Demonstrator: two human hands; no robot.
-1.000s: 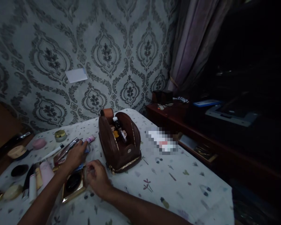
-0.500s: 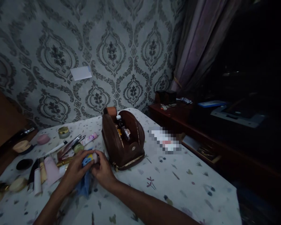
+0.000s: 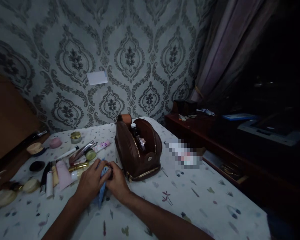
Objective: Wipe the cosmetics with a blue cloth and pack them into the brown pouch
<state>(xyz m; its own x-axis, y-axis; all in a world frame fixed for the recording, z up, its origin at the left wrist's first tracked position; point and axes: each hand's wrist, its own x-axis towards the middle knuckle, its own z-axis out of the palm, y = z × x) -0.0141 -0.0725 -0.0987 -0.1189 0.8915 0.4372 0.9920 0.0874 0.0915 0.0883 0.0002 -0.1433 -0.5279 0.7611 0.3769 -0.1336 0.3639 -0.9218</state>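
Note:
My left hand (image 3: 90, 182) and my right hand (image 3: 118, 181) meet over the tablecloth, both closed round a blue cloth (image 3: 102, 193) that hangs down between them. What the cloth wraps is hidden by my fingers. Just right of my hands stands an open brown leather pouch (image 3: 137, 150) with small bottles upright inside it. To the left lie several cosmetics: a pink tube (image 3: 62, 173), a gold lipstick (image 3: 77, 166), a green round pot (image 3: 90, 155) and a pink-and-white tube (image 3: 101, 145).
More jars and compacts lie along the table's left side, among them a gold-lidded jar (image 3: 75, 136) and a pink compact (image 3: 55, 142). A dark wooden sideboard (image 3: 202, 133) stands to the right of the table, with a curtain behind it. Patterned wallpaper backs the table.
My left hand left the cosmetics and picked up a blue cloth. Both hands came together near the pouch and now grip the cloth. The view has shifted left.

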